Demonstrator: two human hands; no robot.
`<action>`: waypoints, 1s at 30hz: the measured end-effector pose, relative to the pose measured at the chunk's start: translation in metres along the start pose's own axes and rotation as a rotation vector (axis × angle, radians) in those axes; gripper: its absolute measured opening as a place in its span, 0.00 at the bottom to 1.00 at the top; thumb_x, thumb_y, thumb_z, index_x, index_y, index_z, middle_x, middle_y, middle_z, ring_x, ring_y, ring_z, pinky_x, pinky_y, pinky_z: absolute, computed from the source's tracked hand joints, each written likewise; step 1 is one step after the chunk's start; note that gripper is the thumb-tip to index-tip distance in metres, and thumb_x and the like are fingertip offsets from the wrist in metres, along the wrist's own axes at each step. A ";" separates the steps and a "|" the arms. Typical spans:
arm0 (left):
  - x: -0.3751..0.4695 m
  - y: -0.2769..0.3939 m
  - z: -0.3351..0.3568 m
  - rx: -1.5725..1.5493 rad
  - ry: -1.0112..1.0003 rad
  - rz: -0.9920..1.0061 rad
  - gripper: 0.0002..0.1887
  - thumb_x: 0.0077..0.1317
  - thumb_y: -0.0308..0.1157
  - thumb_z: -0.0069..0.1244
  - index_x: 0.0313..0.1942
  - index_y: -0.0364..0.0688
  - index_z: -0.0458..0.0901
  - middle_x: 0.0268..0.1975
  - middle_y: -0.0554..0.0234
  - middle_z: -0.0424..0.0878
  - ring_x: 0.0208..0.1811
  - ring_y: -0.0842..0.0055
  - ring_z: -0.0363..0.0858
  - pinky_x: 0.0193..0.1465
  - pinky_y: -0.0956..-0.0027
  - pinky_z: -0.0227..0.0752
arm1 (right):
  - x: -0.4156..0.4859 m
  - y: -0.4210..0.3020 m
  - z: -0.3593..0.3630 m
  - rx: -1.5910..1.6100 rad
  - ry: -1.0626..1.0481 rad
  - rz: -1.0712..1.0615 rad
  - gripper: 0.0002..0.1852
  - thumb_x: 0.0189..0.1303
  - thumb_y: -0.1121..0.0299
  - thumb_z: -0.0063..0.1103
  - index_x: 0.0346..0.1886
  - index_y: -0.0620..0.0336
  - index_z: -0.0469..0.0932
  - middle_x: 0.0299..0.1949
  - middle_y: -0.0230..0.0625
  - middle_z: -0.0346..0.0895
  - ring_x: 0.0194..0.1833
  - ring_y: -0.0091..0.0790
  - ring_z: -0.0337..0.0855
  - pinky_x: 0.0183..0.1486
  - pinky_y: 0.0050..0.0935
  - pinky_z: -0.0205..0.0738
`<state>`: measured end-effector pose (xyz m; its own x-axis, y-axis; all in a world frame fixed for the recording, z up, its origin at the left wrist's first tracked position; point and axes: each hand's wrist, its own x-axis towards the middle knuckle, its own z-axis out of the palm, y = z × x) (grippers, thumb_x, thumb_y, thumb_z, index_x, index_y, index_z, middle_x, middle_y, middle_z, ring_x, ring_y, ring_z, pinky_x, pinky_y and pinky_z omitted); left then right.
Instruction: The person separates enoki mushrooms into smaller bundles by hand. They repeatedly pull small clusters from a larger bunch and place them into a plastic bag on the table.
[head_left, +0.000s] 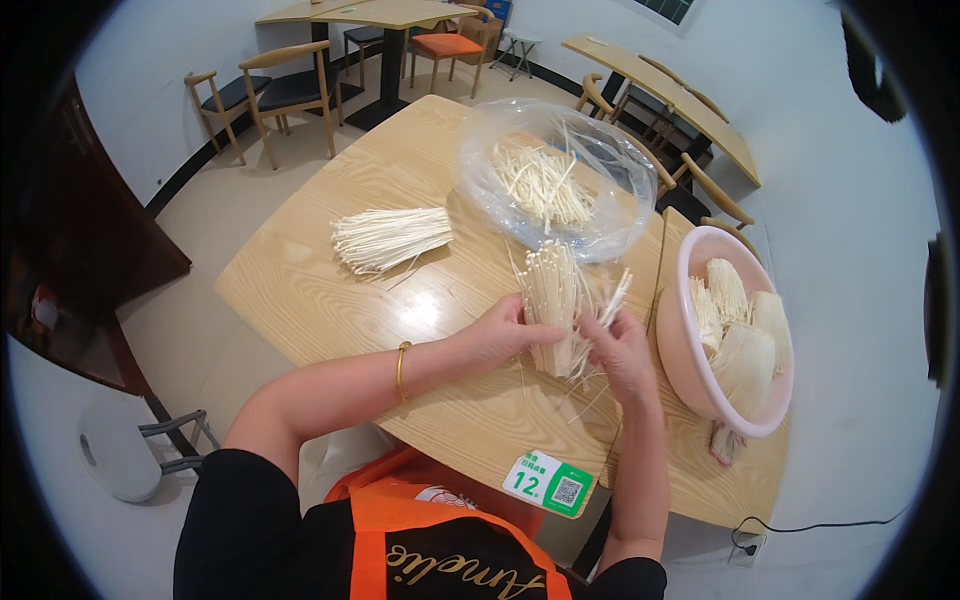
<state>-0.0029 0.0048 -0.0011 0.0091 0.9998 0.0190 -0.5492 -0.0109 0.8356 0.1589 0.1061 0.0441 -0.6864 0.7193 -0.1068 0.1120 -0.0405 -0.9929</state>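
My left hand (506, 330) grips a bundle of enoki mushrooms (551, 300), its small caps pointing away from me and its cut end towards me. At the right side of this bundle, my right hand (619, 349) pinches a few separate stems (617, 296). Loose strands hang below both hands. Just beyond lies an open clear plastic bag (480, 180) with a pile of loose enoki (544, 187) inside. Another enoki bunch (394, 236) rests on its side on the wooden table (315, 300), to the left of the bag.
A pink plastic basin (671, 360) on the right holds several enoki clumps (744, 360). Some crumpled material (726, 444) sits beside its base. A printed card with a code (549, 484) lies at the near table edge. Chairs (292, 90) and a stool (120, 454) stand around.
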 end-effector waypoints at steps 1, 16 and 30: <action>0.000 0.000 0.000 0.048 -0.009 0.018 0.21 0.63 0.27 0.54 0.56 0.35 0.70 0.52 0.61 0.79 0.52 0.77 0.78 0.57 0.69 0.72 | 0.000 0.002 0.005 -0.087 0.008 0.013 0.08 0.61 0.68 0.62 0.38 0.60 0.76 0.28 0.25 0.76 0.25 0.14 0.71 0.24 0.16 0.62; -0.001 0.003 0.001 -0.167 0.056 0.040 0.21 0.65 0.27 0.52 0.57 0.35 0.68 0.54 0.57 0.76 0.56 0.73 0.75 0.60 0.65 0.69 | 0.000 0.014 0.013 0.080 0.146 -0.125 0.10 0.66 0.64 0.55 0.42 0.61 0.74 0.30 0.26 0.76 0.25 0.14 0.69 0.25 0.16 0.63; -0.004 0.009 -0.001 -0.193 0.054 -0.017 0.24 0.62 0.28 0.54 0.58 0.36 0.66 0.52 0.55 0.77 0.55 0.70 0.76 0.59 0.63 0.70 | 0.152 -0.106 0.024 -0.820 0.129 -0.267 0.15 0.57 0.60 0.57 0.28 0.66 0.76 0.24 0.41 0.78 0.27 0.33 0.80 0.34 0.30 0.73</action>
<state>-0.0087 0.0005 0.0059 -0.0221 0.9994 -0.0276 -0.6997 0.0043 0.7145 0.0250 0.2029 0.1314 -0.6821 0.7086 0.1806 0.4748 0.6171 -0.6275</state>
